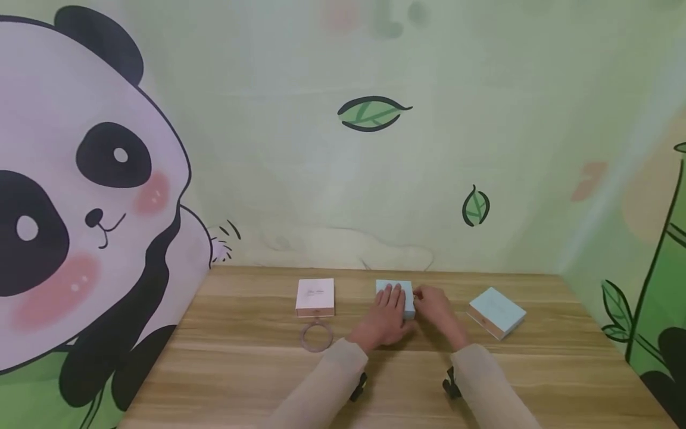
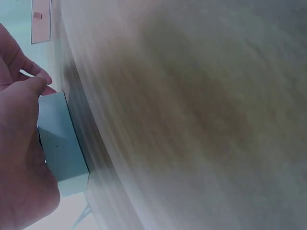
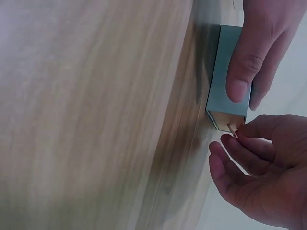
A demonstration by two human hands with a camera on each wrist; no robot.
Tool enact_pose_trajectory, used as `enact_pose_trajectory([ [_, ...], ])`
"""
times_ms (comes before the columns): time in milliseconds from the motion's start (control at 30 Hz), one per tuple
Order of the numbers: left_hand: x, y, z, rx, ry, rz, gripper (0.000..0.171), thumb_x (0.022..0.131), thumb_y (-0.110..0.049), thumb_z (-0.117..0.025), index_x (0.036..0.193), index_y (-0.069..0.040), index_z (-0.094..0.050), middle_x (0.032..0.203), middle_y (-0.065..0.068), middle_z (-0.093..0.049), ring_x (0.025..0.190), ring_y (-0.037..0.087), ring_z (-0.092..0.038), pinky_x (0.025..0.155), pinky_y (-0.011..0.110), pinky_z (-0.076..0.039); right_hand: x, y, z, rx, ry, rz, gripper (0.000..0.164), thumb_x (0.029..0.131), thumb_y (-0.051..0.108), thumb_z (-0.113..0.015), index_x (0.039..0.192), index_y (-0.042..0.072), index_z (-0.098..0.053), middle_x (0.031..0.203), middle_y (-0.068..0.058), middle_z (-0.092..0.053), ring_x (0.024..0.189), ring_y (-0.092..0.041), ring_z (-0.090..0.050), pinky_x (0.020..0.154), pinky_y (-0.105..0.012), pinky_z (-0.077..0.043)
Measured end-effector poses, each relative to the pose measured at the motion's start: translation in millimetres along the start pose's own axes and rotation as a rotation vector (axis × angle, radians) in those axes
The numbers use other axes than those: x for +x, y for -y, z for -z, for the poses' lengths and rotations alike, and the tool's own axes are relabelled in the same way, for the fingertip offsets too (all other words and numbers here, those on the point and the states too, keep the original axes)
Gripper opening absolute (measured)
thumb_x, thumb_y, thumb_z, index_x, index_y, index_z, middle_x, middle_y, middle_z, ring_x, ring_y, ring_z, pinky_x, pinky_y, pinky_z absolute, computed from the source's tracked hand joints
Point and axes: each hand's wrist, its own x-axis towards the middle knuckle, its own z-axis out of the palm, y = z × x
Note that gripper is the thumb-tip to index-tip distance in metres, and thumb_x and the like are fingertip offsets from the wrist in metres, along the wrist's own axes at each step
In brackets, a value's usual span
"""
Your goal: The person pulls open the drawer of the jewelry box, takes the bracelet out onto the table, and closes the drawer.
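A small light-blue box (image 1: 409, 299) lies at the back middle of the table. My left hand (image 1: 382, 319) presses down on it, straight fingers spread across the lid. In the right wrist view, that hand's thumb (image 3: 238, 86) lies along the box's near side. At the box's right end my right hand (image 1: 436, 307) pinches a thin pale pull tab (image 3: 232, 131) between thumb and fingertips. The tab comes from the tan drawer front (image 3: 221, 120), which sits inside the blue sleeve. The remaining fingers of the right hand are loosely curled below the pinch.
Left of the hands is a white box (image 1: 315, 292) with a pinkish-tan front, and a thin greyish ring (image 1: 302, 338) lies just before it. To the right, a second light-blue box (image 1: 497, 311) sits at an angle. A printed panda backdrop (image 1: 300, 179) rises behind the wooden table (image 1: 236, 357).
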Motion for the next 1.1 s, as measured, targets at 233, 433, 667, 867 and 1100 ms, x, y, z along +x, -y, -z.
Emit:
enact_pose_trajectory([
  [233,0.3,-1.0,2.2,0.109,-0.121,-0.002,0.049,0.107,-0.018,-0.049,0.152,0.000,-0.042,0.159,0.017,-0.039,0.147,0.033,-0.037,0.119,0.041,-0.035,2.3,1.2,-1.5,-0.009,0.003,0.028,0.023,0.095,0.001,-0.059,0.110,-0.013,-0.068,0.105,-0.025,-0.072,0.103,-0.040,-0.067,0.090,-0.052,-0.055],
  [433,-2.5,-5.7,6.5,0.131,-0.109,0.021,0.047,0.107,-0.016,-0.048,0.152,-0.001,-0.042,0.158,0.017,-0.040,0.147,0.032,-0.038,0.118,0.041,-0.036,1.8,-0.1,-0.9,0.000,0.013,0.023,0.021,0.096,0.003,-0.062,0.110,-0.011,-0.070,0.106,-0.025,-0.072,0.104,-0.041,-0.067,0.091,-0.053,-0.054],
  [667,-5.4,-2.5,1.5,0.175,-0.094,-0.002,0.059,0.108,-0.033,-0.046,0.157,-0.002,-0.033,0.163,0.016,-0.031,0.150,0.034,-0.030,0.122,0.043,-0.031,2.3,-5.0,1.3,-0.011,-0.020,0.083,0.014,0.092,0.000,-0.067,0.101,-0.009,-0.073,0.097,-0.021,-0.073,0.096,-0.039,-0.069,0.086,-0.052,-0.056],
  [867,-3.3,2.8,-1.0,0.165,-0.080,-0.011,0.061,0.108,-0.037,-0.044,0.160,-0.008,-0.028,0.167,0.012,-0.025,0.152,0.034,-0.025,0.123,0.045,-0.026,4.9,-10.7,0.7,-0.023,-0.019,0.066,0.012,0.092,0.000,-0.068,0.099,-0.006,-0.074,0.098,-0.019,-0.074,0.098,-0.038,-0.069,0.087,-0.051,-0.056],
  [1100,1.6,3.0,-4.4,0.137,-0.087,0.006,0.060,0.108,-0.032,-0.047,0.160,-0.010,-0.028,0.167,0.012,-0.025,0.153,0.033,-0.025,0.124,0.044,-0.025,8.9,-14.5,-1.1,-0.021,-0.023,0.026,0.013,0.092,0.004,-0.070,0.100,-0.005,-0.074,0.100,-0.020,-0.074,0.100,-0.038,-0.068,0.090,-0.051,-0.055],
])
